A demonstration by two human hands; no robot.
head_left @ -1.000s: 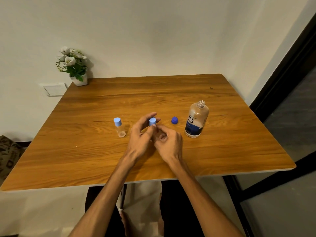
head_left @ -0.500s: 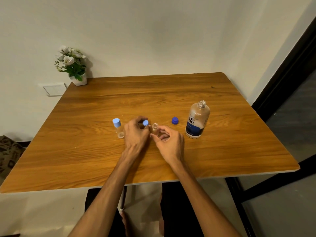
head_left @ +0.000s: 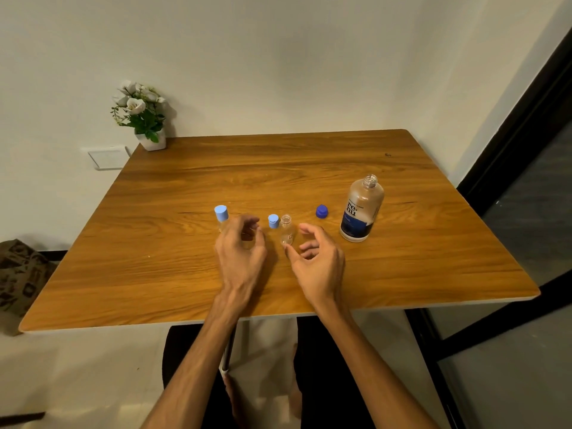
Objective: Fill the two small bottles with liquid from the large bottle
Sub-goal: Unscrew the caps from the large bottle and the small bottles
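A small clear bottle [head_left: 286, 229] stands uncapped mid-table, its light blue cap [head_left: 273, 221] resting just left of it. A second small bottle [head_left: 221, 215] with its light blue cap on stands further left, partly hidden by my left hand [head_left: 241, 252]. The large bottle [head_left: 361, 209], uncapped with a dark blue label, stands at the right; its dark blue cap [head_left: 321, 211] lies beside it. My left hand hovers between the two small bottles, fingers apart, holding nothing. My right hand [head_left: 315, 258] is open just right of the uncapped small bottle.
The wooden table [head_left: 278, 168] has a white pot of flowers [head_left: 140, 116] at its far left corner against the wall. A dark door frame [head_left: 526, 144] runs along the right. The table's front edge is close to my forearms.
My left hand took the light blue cap off the small bottle and set it down to the left. Both hands have let go and drawn back slightly.
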